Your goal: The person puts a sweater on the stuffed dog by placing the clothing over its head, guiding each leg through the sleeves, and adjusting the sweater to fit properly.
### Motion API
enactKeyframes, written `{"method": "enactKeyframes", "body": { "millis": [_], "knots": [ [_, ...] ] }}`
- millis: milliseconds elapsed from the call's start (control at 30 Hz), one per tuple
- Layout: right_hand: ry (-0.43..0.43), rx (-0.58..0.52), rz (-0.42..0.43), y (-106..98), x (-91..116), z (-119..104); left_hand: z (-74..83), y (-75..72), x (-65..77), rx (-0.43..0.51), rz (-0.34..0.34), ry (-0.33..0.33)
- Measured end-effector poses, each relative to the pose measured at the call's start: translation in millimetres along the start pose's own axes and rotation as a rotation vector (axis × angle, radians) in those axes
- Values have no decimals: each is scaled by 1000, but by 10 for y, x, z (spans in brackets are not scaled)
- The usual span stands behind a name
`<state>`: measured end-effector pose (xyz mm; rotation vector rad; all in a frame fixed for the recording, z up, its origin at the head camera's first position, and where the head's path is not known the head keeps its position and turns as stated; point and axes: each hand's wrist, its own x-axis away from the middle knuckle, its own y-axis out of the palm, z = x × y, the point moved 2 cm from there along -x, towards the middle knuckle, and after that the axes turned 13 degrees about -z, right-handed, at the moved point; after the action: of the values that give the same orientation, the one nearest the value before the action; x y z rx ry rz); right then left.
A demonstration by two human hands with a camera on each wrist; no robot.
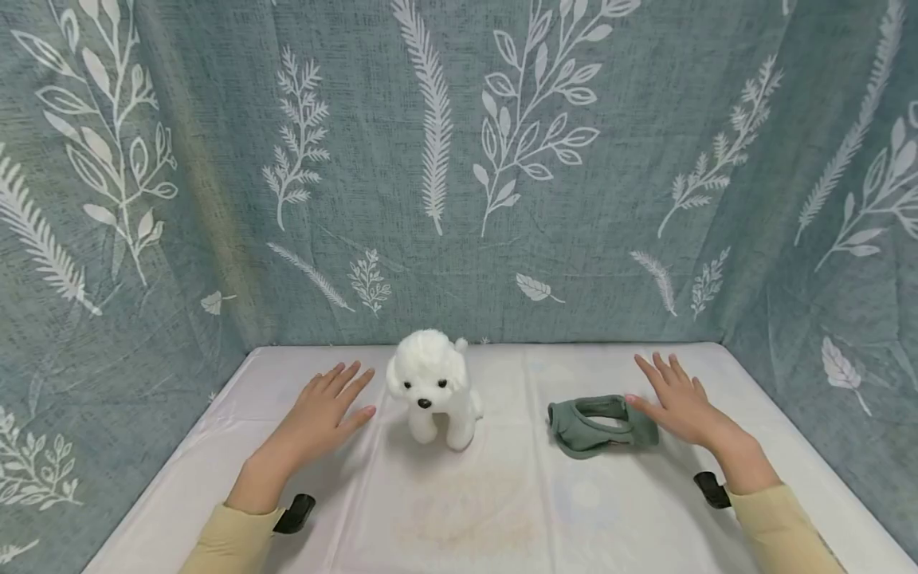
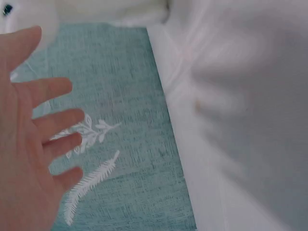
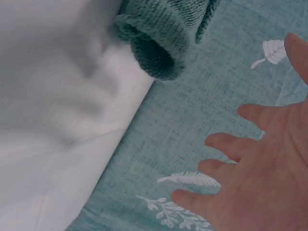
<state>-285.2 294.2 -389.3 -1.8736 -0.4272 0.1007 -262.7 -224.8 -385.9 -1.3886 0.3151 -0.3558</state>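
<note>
A white plush dog (image 1: 428, 383) stands upright near the middle of the table, its face toward me. To its right lies a small green knitted garment (image 1: 584, 430) with a wide opening; one tube-like end (image 3: 159, 53) shows in the right wrist view. My left hand (image 1: 323, 414) hovers left of the dog, fingers spread and holding nothing. Over the garment's right side is my right hand (image 1: 677, 402), also with fingers spread, its thumb overlapping the garment's edge in the head view. In the left wrist view part of the dog (image 2: 36, 17) appears beyond the left thumb.
A white cloth (image 1: 466, 510) with creases and a faint brownish stain covers the table. Blue-green curtains (image 1: 459, 271) with white leaf prints stand behind it and at both sides. A black wrist strap piece (image 1: 295, 514) sits under the left wrist, another (image 1: 712, 489) under the right.
</note>
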Motion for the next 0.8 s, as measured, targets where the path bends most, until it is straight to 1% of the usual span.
{"method": "enactKeyframes", "body": {
  "millis": [100, 200, 300, 400, 467, 533, 633, 700, 800],
  "knots": [
    [-35, 7, 21, -3, 27, 17, 96, 1, 55, -2, 42, 85],
    [-76, -14, 34, 4, 51, 45, 232, -3, 82, 11, 69, 191],
    [-109, -59, 21, 29, 77, 83, 409, 29, 82, 42, 56, 301],
    [-128, -91, 4, 60, 105, 115, 622, 96, 37, 81, 32, 405],
    [-142, -98, -1, 78, 119, 128, 774, 140, -25, 106, 30, 475],
    [-159, -99, 2, 92, 127, 138, 918, 182, -109, 125, 42, 539],
    [-181, -124, -6, 113, 133, 150, 1121, 225, -248, 134, 69, 616],
    [-194, -140, -15, 127, 135, 161, 1241, 251, -344, 128, 76, 643],
    [-203, -160, -31, 147, 131, 191, 1407, 290, -487, 133, 54, 657]
  ]
}}
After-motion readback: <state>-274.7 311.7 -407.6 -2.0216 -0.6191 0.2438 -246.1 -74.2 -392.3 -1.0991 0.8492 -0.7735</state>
